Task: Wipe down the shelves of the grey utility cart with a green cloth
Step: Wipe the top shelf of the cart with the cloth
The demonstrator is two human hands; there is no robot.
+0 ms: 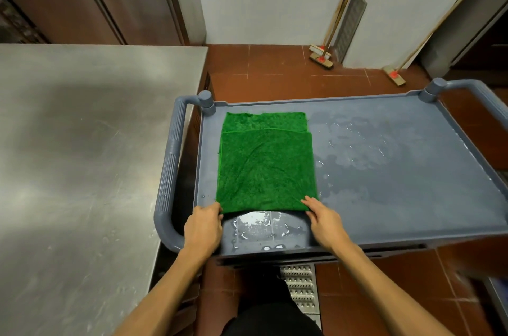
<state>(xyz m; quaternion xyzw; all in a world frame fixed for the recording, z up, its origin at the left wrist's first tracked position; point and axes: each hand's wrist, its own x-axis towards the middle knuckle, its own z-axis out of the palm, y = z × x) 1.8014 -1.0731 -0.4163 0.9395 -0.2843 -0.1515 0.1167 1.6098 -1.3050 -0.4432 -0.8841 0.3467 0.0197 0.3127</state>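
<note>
The cloth (265, 165) lies in the middle of the frame, on the left half of the top shelf (398, 184) of the cart (170, 170). It is folded into a rough rectangle, with one layer showing beyond the other at the far edge. The left hand (203, 225) pinches its near left corner and the right hand (324, 223) pinches its near right corner. Between them the near edge seems to arch a little above the shelf.

The cloth is a thick green terry with a short fuzzy pile. It looks soft and limp, light by itself but probably somewhat heavier because it is wet. It will likely sag and unfold if lifted by one point, so the two near corners are a sensible place to hold it; a flat palm on the middle would also serve for pressing.

The shelf is grey-blue plastic, matte, with a low raised rim and round posts at the far corners. Water (258, 228) shines on it near the hands and at the right of the cloth, so the plastic is probably slippery. At the left of the frame stands a scratched steel surface (82, 143). The floor (275, 66) is of red-brown tiles.
</note>
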